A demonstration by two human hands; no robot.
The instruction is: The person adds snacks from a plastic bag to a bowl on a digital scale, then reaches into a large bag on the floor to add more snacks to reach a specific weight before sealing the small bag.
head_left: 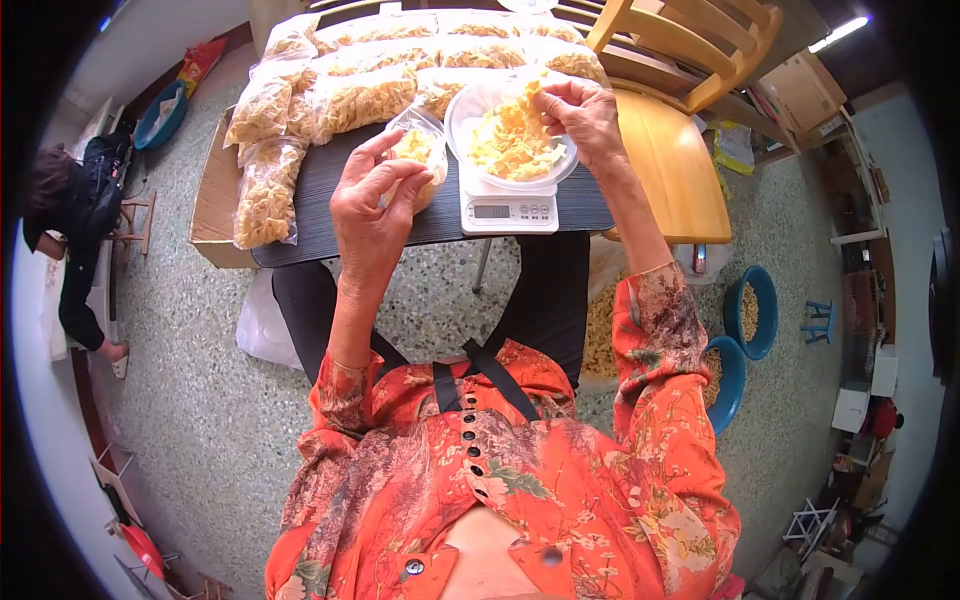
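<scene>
My left hand (pixel 375 195) has its fingers closed on the rim of a clear plastic bag (pixel 425 170), which is partly filled with dried yellow pieces. The bag stands at the table's near edge. Above a white plastic bowl (pixel 462 112), my right hand (pixel 582 118) pinches a clump of dried yellow pieces (pixel 530 92). More yellow pieces (pixel 508 143) lie inside the bowl. Beneath it is a white digital scale (pixel 508 210); the figures on its display are too small to read surely.
Several filled clear bags (pixel 365 100) cover the back and left of the dark table (pixel 340 195). A wooden chair (pixel 660 180) stands at the right, with blue basins (pixel 758 312) on the floor beyond. Another person (pixel 80 210) sits at the far left.
</scene>
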